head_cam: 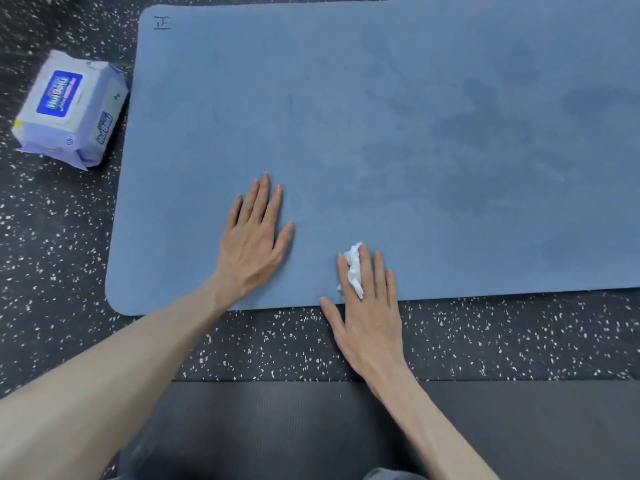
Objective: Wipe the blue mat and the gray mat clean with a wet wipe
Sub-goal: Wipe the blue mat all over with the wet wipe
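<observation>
Head view: right hand point(367, 306) presses the wipe point(354, 268) flat-fingered on the blue mat point(381, 116) at its near edge; left hand point(254, 237) lies flat beside. Mat's length runs rightward; gray mat point(311, 420) lies nearest.

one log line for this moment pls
left hand flat on blue mat | right hand presses wet wipe at near edge | gray mat untouched
</observation>
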